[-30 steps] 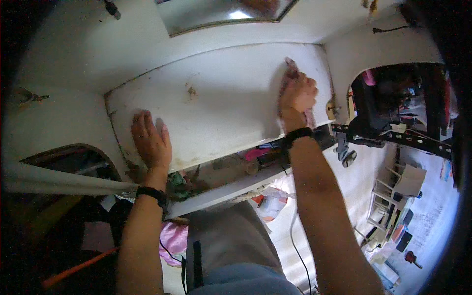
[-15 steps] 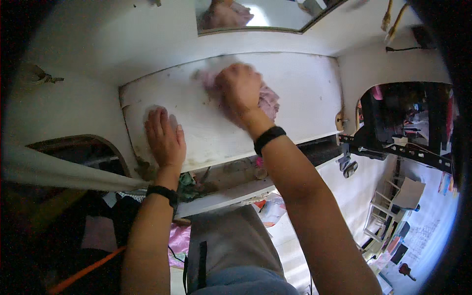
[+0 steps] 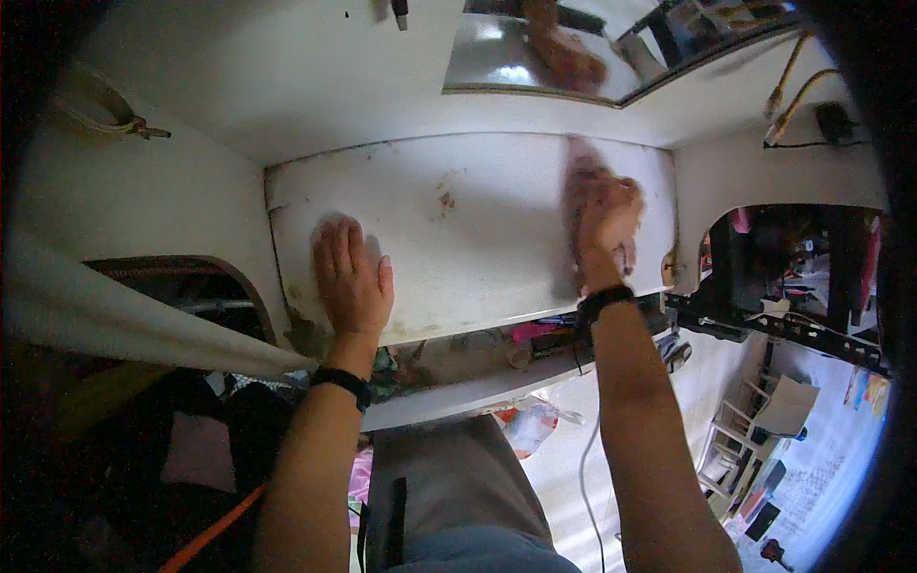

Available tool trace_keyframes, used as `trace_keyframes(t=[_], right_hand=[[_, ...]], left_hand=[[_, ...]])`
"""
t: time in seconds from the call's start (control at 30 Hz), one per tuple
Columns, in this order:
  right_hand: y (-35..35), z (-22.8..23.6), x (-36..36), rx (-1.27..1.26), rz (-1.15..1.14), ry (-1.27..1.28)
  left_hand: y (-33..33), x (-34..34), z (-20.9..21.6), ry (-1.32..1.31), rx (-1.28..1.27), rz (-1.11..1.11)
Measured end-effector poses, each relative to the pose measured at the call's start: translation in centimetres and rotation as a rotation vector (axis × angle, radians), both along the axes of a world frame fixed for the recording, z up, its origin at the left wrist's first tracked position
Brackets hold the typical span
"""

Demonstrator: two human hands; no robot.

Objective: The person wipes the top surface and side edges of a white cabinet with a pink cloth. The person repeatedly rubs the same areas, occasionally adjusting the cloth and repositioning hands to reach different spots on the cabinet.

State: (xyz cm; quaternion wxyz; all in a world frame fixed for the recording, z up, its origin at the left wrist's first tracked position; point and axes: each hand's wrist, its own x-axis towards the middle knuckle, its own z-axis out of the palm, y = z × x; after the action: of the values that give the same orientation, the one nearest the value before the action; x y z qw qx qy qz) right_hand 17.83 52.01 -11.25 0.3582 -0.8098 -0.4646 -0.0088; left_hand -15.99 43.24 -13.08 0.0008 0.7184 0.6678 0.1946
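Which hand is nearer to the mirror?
Right. The right hand, holding a pinkish cloth on the white board, is below the mirror; the left hand lies flat on the board, farther down and to the left.

Head-worn fisheye, left of side-by-side pair, looks steeply down and forward from above, at front-edge side of white tabletop point(image 3: 497, 263). Near: left and right tabletop edges both inside frame. Mirror point(image 3: 659, 62) past back edge, at top; forearms point(image 3: 320, 454) enter from below. Straight edges bend toward dark rim.
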Motion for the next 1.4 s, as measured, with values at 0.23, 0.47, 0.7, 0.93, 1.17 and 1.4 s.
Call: trace_keyframes(t=[0.23, 0.47, 0.7, 0.93, 1.17, 1.4], right_hand=[[6.4, -1.5, -7.8, -0.414, -0.300, -0.430], [1.5, -2.0, -22.8, -0.351, 0.643, -0.457], [5.9, -0.1, -9.2, -0.189, 1.013, -0.317], [4.5, 0.5, 3.9, -0.027, 0.592, -0.656], [4.8, 0.8, 5.0, 0.085, -0.215, 0.339], [10.9, 5.7, -6.9, 2.721, 0.085, 2.342]], left_hand=[[0.0, 0.0, 0.2, -0.004, -0.014, -0.012], [0.1, 0.2, -0.1, 0.069, 0.015, 0.013], [0.1, 0.0, -0.2, 0.015, 0.027, -0.043], [0.3, 0.1, 0.2, 0.046, 0.020, -0.034], [0.2, 0.1, 0.9, 0.010, -0.006, -0.028], [0.2, 0.2, 0.3, 0.024, 0.025, -0.016]])
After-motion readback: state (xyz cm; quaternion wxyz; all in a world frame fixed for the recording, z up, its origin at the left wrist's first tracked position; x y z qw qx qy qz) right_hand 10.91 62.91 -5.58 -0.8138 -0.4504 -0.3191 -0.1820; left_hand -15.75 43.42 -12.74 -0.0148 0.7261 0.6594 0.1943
